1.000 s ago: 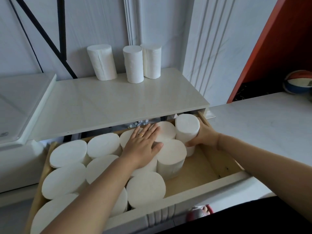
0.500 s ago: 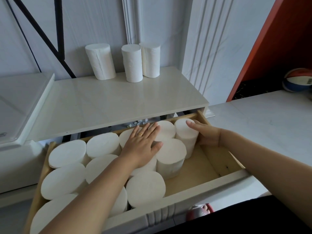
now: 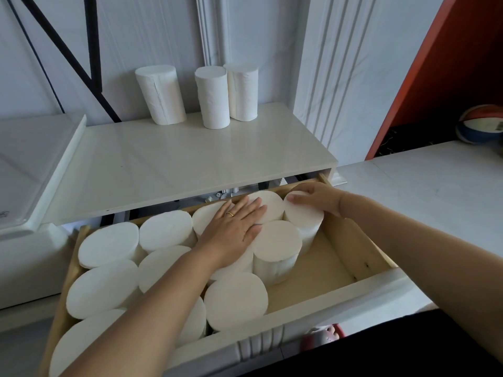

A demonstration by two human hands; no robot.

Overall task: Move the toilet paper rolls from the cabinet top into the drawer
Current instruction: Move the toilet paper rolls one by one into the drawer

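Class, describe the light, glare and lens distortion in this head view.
Head view: soft, even daylight; faint sheen on the cabinet top; weak shadows under the rolls; wide-angle bending leans the wall mouldings outward and stretches the forearms; all fairly sharp.

Three rolls (image 3: pixel 215 97) stood upright along the back edge of the cabinet top (image 3: pixel 174 161), one apart to the left, two touching at the right. Below its front edge, the open drawer (image 3: pixel 353 257) held upright rolls (image 3: pixel 163 265) packed from its left wall across; its right front corner lay bare.
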